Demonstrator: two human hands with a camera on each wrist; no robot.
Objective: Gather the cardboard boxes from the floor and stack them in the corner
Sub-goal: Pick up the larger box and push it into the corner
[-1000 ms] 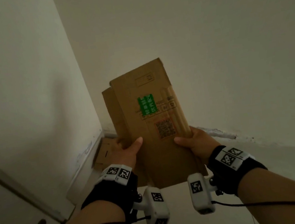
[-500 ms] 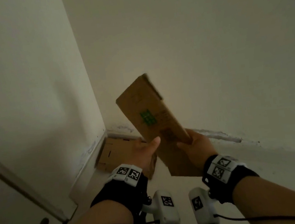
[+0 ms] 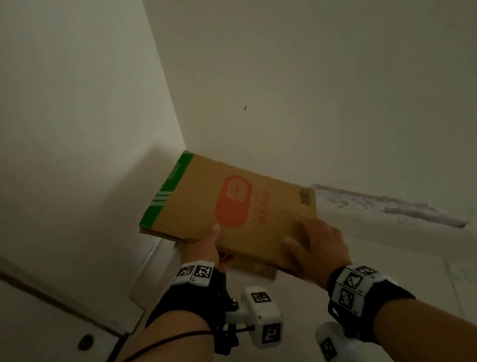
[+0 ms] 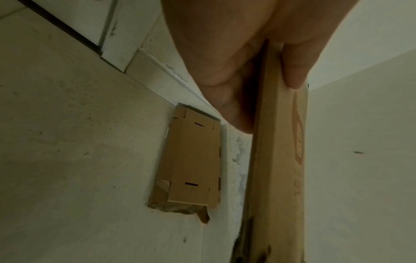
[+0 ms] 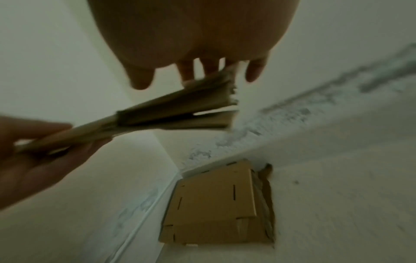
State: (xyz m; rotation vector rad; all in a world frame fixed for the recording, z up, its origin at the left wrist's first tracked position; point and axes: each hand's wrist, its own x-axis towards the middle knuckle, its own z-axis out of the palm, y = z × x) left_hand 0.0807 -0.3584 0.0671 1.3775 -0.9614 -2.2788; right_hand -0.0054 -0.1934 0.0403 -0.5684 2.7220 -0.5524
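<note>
In the corner, flattened boxes (image 5: 216, 204) lie stacked.

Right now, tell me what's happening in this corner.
A person is holding a flattened box in the air above the corner. The left hand grips its near left edge, thumb on top and fingers underneath. The right hand lies on the near right end with fingers spread. Below, another flattened box already lies on the floor against the walls. The held box has not yet been set down on it.
</note>
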